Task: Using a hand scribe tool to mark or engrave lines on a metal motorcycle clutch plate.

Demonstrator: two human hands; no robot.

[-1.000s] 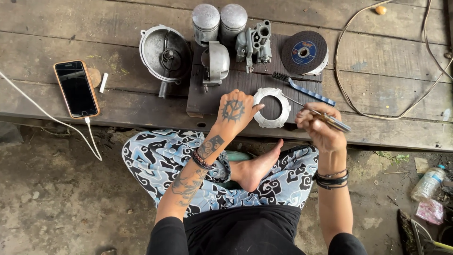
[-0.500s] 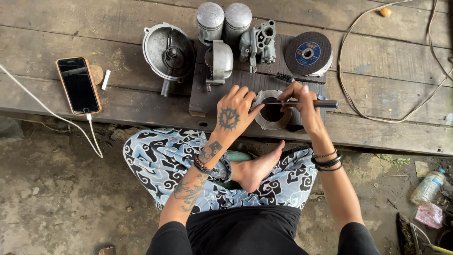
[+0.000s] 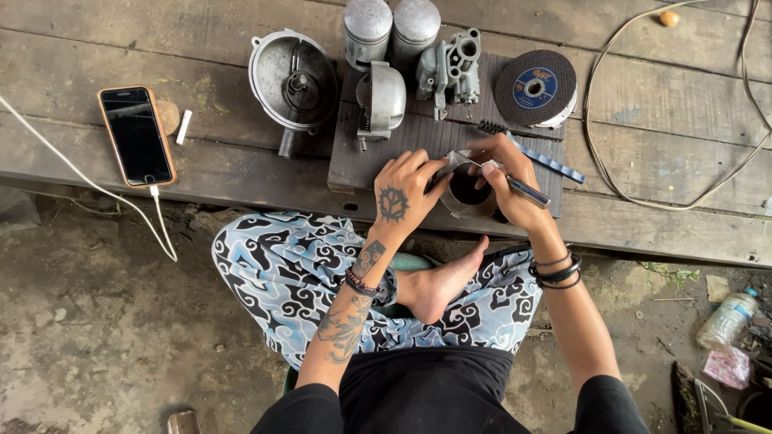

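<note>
My left hand (image 3: 402,193) grips a round metal ring part (image 3: 466,194) by its left side and holds it tipped up on edge over the dark board (image 3: 386,153). On the ring's right side is my right hand (image 3: 508,178), holding a thin tool with a dark handle (image 3: 527,191). The tool's tip rests at the ring's upper rim. Both hands are close together at the near edge of the wooden bench (image 3: 201,161). My fingers hide part of the ring.
On the board lie a blue-handled brush (image 3: 551,159), a carburettor body (image 3: 450,71) and a small silver cover (image 3: 384,96). Two metal cylinders (image 3: 367,28), a round housing (image 3: 293,80), a cutting disc (image 3: 535,87), a phone (image 3: 137,135) with cable, and a looped wire (image 3: 667,173) lie around.
The ring lay flat under my left hand; now it is tipped up on edge. My right hand has moved left with the tool, from beside the ring onto its rim.
</note>
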